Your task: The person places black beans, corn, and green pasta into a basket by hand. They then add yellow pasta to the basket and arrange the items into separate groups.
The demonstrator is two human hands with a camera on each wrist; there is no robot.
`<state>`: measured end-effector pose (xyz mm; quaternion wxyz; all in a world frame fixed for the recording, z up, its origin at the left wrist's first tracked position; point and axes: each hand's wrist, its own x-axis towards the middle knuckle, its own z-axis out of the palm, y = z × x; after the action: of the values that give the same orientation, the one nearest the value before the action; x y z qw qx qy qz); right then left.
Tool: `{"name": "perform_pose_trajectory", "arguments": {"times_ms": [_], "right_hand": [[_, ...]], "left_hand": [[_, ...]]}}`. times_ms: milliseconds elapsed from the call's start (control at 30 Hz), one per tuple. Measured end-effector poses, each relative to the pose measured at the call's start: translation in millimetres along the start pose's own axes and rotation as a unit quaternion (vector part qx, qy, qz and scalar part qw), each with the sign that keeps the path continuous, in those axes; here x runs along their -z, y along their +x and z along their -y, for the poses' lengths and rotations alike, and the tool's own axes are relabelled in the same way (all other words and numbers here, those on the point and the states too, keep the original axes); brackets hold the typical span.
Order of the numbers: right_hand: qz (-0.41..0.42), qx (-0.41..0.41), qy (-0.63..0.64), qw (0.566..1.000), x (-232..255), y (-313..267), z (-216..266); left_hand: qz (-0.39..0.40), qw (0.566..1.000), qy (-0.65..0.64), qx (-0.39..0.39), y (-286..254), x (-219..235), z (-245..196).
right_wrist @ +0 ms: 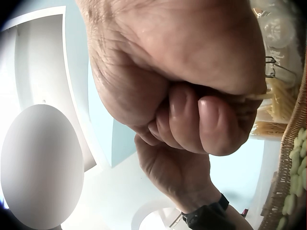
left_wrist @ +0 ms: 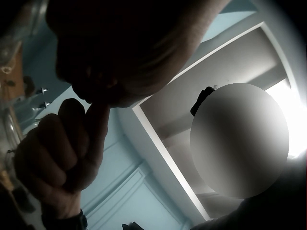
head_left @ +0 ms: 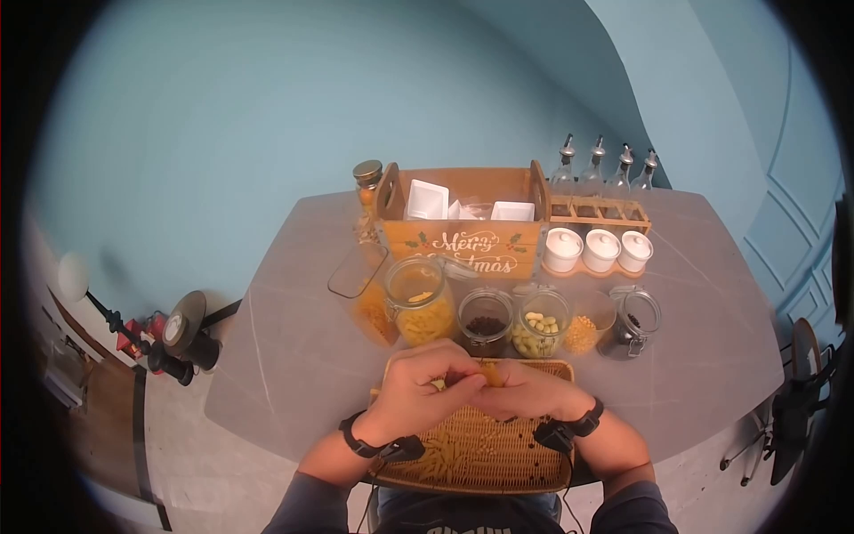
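Note:
Both hands meet above the wicker basket [head_left: 520,425]. My left hand [head_left: 418,392] has its fingers curled and its thumb against the right hand; a bit of yellow pasta shows in its grasp. My right hand [head_left: 529,392] curls round pale yellow pasta pieces [right_wrist: 259,97], whose ends stick out past the fingers in the right wrist view. In the left wrist view the left hand [left_wrist: 120,52] is dark, its fingertips meeting the right hand. Below the hands, short pasta tubes [head_left: 440,454] lie in the basket among scattered dark bits. The palms hide most of what is held.
Behind the basket stand a jar of yellow pasta [head_left: 420,311], a jar of dark beans [head_left: 486,322], a jar of pale pieces [head_left: 539,331], a cup of yellow kernels [head_left: 583,334] and a clamp jar [head_left: 632,325]. Farther back are a wooden crate [head_left: 458,240] and white lidded pots [head_left: 602,251].

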<state>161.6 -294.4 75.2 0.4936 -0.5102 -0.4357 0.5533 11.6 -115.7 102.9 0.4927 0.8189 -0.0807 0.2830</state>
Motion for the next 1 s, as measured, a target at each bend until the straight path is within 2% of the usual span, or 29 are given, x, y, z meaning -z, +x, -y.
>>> {"name": "perform_pose_trajectory", "arguments": {"times_ms": [167, 267, 367, 433, 500, 600, 700, 733, 833, 933, 1000], "right_hand": [[-0.003, -0.006, -0.03, 1.0, -1, 2, 0], [0.018, 0.014, 0.006, 1.0, -3, 4, 2], [-0.012, -0.011, -0.063, 0.998, -5, 5, 10], [-0.035, -0.034, -0.08, 0.996, -2, 9, 1], [-0.043, -0.044, -0.105, 0.993, -1, 13, -4], [-0.032, -0.052, -0.14, 0.988, 0, 14, -2], [-0.016, -0.059, -0.15, 0.987, -3, 12, 4], [-0.019, -0.047, -0.155, 0.987, -4, 13, -2], [-0.013, -0.027, -0.156, 0.987, -2, 13, -4], [-0.007, -0.006, -0.154, 0.988, -3, 12, -5], [-0.01, 0.003, -0.18, 0.984, -3, 9, -1]], "left_hand": [[-0.004, 1.0, -0.006, 0.026, -1, 2, -7], [-0.051, 0.999, 0.011, 0.015, -4, 11, -4], [-0.173, 0.985, -0.001, -0.01, -5, 32, -4], [-0.26, 0.965, -0.033, 0.01, -12, 57, -7], [-0.347, 0.936, -0.016, -0.054, -9, 82, -11], [-0.463, 0.867, 0.106, -0.15, -5, 114, 8], [-0.509, 0.831, 0.188, -0.118, 7, 128, 37], [-0.507, 0.833, 0.2, -0.099, 11, 133, 51], [-0.402, 0.879, 0.255, -0.025, 24, 136, 84], [-0.302, 0.884, 0.344, 0.092, 31, 129, 97], [-0.31, 0.881, 0.346, 0.088, 32, 129, 94]]}}
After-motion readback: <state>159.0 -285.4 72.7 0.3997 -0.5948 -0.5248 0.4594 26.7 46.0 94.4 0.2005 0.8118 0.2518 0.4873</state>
